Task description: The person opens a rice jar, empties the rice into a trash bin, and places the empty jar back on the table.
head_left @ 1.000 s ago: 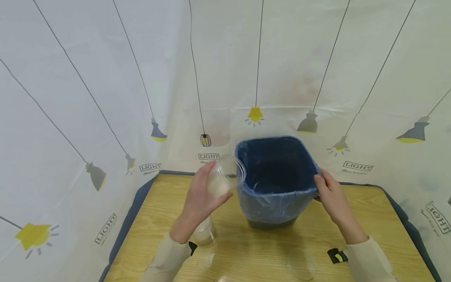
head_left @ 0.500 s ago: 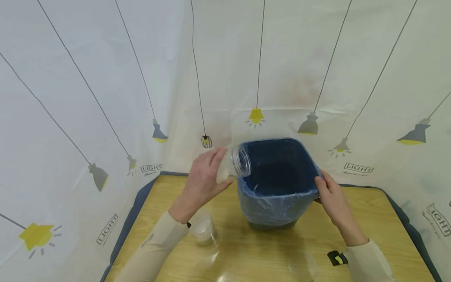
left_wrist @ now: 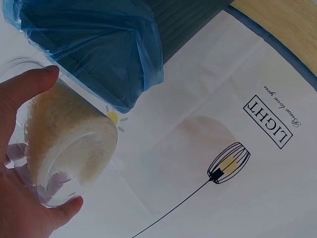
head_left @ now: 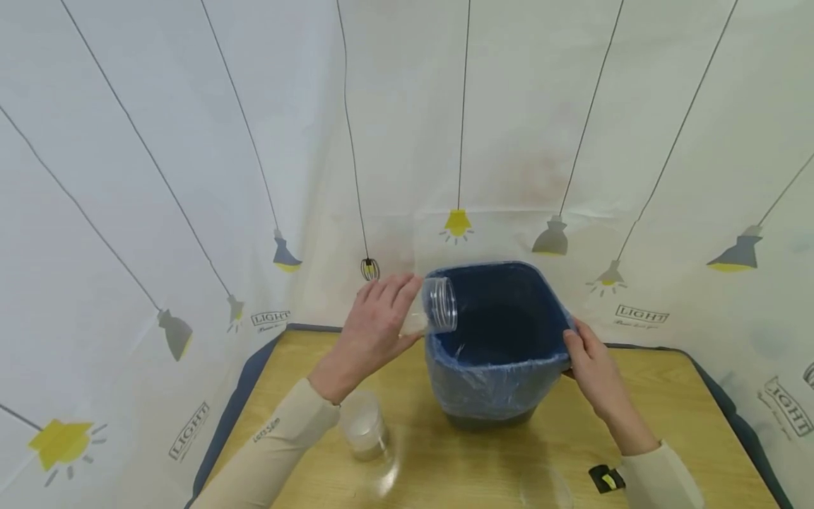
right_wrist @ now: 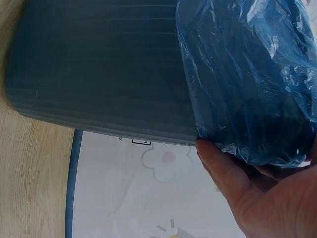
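My left hand (head_left: 372,329) grips a clear plastic jar (head_left: 440,304), tipped on its side with its open mouth over the left rim of the bin. Pale, grainy contents show inside the jar (left_wrist: 74,134) in the left wrist view; whether any are falling out I cannot tell. The dark bin (right_wrist: 99,64) stands on the table, lined with a blue plastic bag (head_left: 492,389) folded over its rim. On the bin's right side, my right hand (head_left: 598,367) holds the bag-covered rim, thumb on top and fingers underneath.
A second clear jar (head_left: 365,428) stands on the wooden table (head_left: 458,459) below my left forearm. Close to the front edge lies a faint clear disc (head_left: 545,488). Beside my right sleeve is a small black and yellow item (head_left: 606,479). Lamp-printed sheeting (head_left: 509,106) hangs behind the table.
My left hand has rolled the jar over, from mouth tilted partly upward to lying sideways, and brought it slightly right over the bin's rim. The right hand keeps its hold.
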`<state>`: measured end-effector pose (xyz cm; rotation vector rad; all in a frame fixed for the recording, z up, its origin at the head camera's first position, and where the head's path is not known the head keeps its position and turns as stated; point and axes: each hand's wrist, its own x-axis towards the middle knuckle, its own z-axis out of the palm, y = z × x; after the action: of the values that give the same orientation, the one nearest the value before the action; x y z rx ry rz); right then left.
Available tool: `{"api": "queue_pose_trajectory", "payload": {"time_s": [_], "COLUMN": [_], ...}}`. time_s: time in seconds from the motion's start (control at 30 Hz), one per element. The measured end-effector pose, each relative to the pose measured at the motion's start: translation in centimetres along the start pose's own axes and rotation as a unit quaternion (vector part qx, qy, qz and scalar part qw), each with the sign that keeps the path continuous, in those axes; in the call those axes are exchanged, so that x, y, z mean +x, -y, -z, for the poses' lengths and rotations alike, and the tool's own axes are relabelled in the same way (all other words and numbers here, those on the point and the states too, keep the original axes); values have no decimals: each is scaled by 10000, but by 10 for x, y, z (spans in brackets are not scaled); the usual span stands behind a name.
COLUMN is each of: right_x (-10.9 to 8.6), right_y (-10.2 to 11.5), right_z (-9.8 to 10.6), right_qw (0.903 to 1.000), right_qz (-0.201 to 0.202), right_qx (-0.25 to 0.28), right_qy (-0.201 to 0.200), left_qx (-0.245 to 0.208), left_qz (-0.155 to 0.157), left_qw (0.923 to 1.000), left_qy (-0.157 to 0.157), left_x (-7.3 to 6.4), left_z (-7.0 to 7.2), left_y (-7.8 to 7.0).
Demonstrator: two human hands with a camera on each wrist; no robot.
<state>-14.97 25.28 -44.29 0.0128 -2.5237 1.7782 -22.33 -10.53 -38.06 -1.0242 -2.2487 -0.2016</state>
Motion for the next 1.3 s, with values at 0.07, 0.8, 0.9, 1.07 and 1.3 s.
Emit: {"api": "queue_pose_trajectory", "payload": {"time_s": [0.07,0.8,0.9,1.07,1.3], "right_x": [-1,-3,-2,-1,0], "right_y": [-1,0,0,0,-1], "right_z": [-1,-2,-1,0,1], "right_qw": [10000,9979,9978,9971,9968], "right_qz": [-14,266,321,419,456], "right_qx": [-29,-587,-566,-629,-638], "right_qy": [-19,-109,-107,-118,-150], "left_qx": [72,712,833,1013,1276], "left_qz": [-32,-616,-674,-747,-808], "left_qw": [10000,9949,9935,9913,9879], "left_qy": [23,358,373,379,361], "left_x": [0,10,11,13,16], "left_z": [0,5,4,1,-2], "left_y": [0,-5,-5,-6,-9]}}
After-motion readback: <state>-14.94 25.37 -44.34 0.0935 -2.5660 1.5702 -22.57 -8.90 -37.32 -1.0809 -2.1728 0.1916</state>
